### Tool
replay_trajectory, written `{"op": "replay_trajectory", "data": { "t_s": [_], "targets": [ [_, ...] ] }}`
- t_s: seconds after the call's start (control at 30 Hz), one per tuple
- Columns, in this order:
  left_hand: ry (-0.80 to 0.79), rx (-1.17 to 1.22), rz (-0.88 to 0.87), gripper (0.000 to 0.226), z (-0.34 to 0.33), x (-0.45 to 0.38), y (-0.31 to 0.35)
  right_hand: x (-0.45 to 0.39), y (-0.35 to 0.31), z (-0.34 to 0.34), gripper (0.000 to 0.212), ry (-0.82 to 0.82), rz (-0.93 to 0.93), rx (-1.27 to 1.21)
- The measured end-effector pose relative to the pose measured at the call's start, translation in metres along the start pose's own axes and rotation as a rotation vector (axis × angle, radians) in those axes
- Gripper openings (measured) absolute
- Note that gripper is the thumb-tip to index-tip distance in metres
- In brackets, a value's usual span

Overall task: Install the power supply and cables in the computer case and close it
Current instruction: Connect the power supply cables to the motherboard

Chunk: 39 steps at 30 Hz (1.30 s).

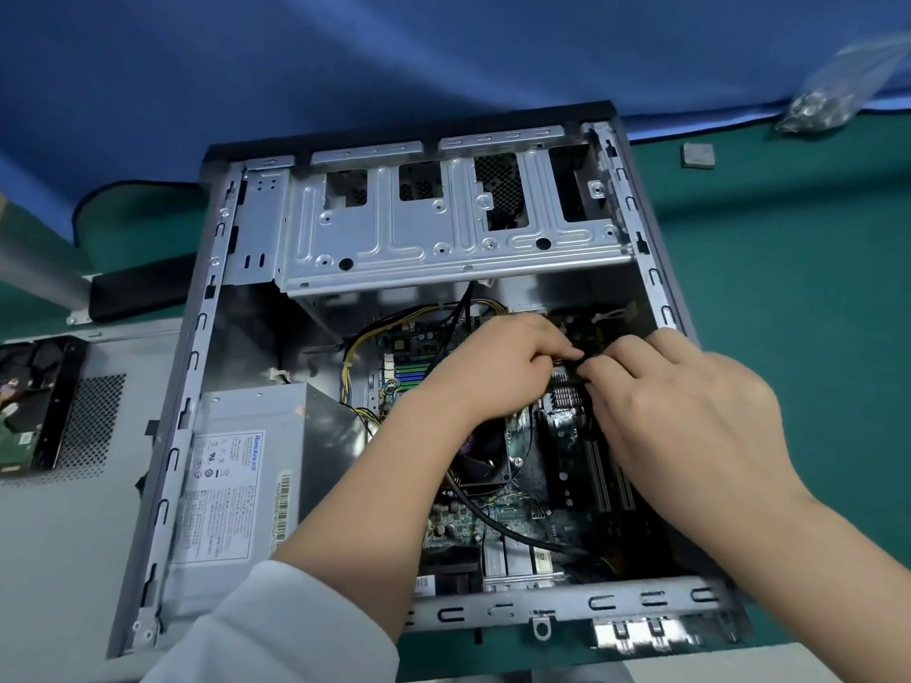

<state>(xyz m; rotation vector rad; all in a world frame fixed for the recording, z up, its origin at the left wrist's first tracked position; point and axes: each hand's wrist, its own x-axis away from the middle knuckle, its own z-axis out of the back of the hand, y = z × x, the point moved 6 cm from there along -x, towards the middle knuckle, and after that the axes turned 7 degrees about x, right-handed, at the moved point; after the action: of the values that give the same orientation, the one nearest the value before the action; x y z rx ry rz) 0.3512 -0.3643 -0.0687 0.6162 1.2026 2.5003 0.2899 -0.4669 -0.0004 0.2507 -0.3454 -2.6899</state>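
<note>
Inside the open grey metal computer case (162,436), the left hand (493,367) and right hand (690,411) both pinch 1 small black cable connector (574,359) above the green motherboard (473,520). The silver boxy power supply (246,465) already sits at the case's left wall. A misaligned push could bend pins or leave the plug half-seated.

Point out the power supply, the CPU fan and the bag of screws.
power supply (236,465): head view, labelled top face.
CPU fan (485,460): head view, dark frame.
bag of screws (818,108): head view, screw-filled lower end.
</note>
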Motion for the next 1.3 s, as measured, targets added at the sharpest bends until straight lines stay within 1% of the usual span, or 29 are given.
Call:
{"op": "replay_trajectory", "data": {
  "t_s": [0.1, 0.17, 0.2, 0.27, 0.3, 0.37, 0.4, 0.43, 0.5, 0.6, 0.67, 0.73, 0.8, 0.83, 0.87, 0.9, 0.93, 0.97, 1.03, 1.07, 1.17, 1.3],
  "targets": [
    [-0.039, 0.097, 0.075, 0.040, -0.002, -0.003, -0.002, -0.011, 0.000, 0.003, 0.023, 0.033, 0.011, 0.048],
    [-0.016, 0.141, 0.123, 0.037, 0.002, -0.004, -0.001, -0.024, 0.001, 0.003, 0.024, 0.009, 0.023, 0.093],
    [-0.004, 0.143, 0.129, 0.033, 0.003, -0.004, -0.001, -0.032, 0.001, 0.003, 0.022, -0.016, 0.019, 0.115],
    [0.000, 0.139, 0.115, 0.034, 0.005, -0.003, -0.001, -0.041, 0.001, 0.001, 0.021, -0.091, 0.028, 0.181],
    [-0.009, 0.134, 0.108, 0.033, 0.005, -0.002, -0.002, -0.043, 0.000, 0.000, 0.025, -0.133, 0.040, 0.223],
    [-0.032, 0.114, 0.099, 0.023, 0.005, -0.001, -0.003, -0.045, 0.001, -0.002, 0.044, -0.164, 0.051, 0.263],
    [-0.033, 0.093, 0.089, 0.018, 0.005, 0.000, -0.003, -0.045, 0.000, 0.000, 0.051, -0.167, 0.051, 0.254],
    [-0.026, 0.067, 0.071, 0.017, 0.005, 0.000, -0.003, -0.044, -0.001, 0.002, 0.050, -0.161, 0.045, 0.253],
    [0.007, 0.058, 0.049, 0.019, 0.004, -0.003, -0.004, -0.038, -0.005, 0.004, 0.038, -0.174, 0.017, 0.264],
    [0.065, 0.095, 0.071, 0.019, 0.003, -0.006, -0.006, -0.015, -0.018, 0.005, 0.047, -0.152, 0.006, 0.148],
    [0.078, 0.068, 0.083, 0.020, 0.002, -0.008, -0.007, 0.001, -0.025, -0.001, 0.046, -0.114, 0.041, 0.118],
    [0.088, 0.007, 0.100, 0.021, 0.001, -0.008, -0.008, 0.004, -0.029, 0.000, 0.051, -0.169, 0.085, 0.164],
    [0.071, -0.068, 0.112, 0.023, -0.001, -0.008, -0.005, 0.000, -0.036, -0.007, 0.057, -0.253, 0.182, 0.211],
    [0.064, -0.099, 0.119, 0.023, -0.002, -0.008, -0.004, 0.000, -0.037, -0.011, 0.055, -0.332, 0.240, 0.181],
    [0.063, -0.119, 0.131, 0.024, -0.002, -0.008, -0.002, -0.002, -0.037, -0.011, 0.048, -0.373, 0.233, 0.157],
    [0.068, -0.129, 0.145, 0.024, -0.001, -0.009, -0.001, -0.004, -0.036, -0.009, 0.038, -0.386, 0.166, 0.087],
    [0.073, -0.140, 0.161, 0.024, -0.001, -0.010, 0.000, -0.008, -0.033, -0.008, 0.031, -0.353, 0.120, 0.016],
    [0.074, -0.153, 0.179, 0.024, 0.000, -0.012, 0.002, -0.013, -0.033, -0.008, 0.029, -0.326, 0.103, -0.040],
    [0.066, -0.183, 0.206, 0.027, 0.001, -0.015, 0.006, -0.014, -0.033, -0.010, 0.021, -0.413, 0.064, -0.065],
    [0.061, -0.189, 0.213, 0.028, 0.001, -0.016, 0.007, -0.016, -0.034, -0.016, 0.020, -0.434, 0.024, -0.130],
    [0.036, -0.194, 0.216, 0.033, -0.002, -0.016, 0.009, -0.013, -0.037, -0.038, 0.019, -0.627, -0.012, -0.327],
    [0.059, -0.333, 0.163, 0.035, -0.005, -0.021, 0.017, -0.012, -0.034, -0.047, 0.017, -0.615, -0.044, -0.408]
  ]
}}
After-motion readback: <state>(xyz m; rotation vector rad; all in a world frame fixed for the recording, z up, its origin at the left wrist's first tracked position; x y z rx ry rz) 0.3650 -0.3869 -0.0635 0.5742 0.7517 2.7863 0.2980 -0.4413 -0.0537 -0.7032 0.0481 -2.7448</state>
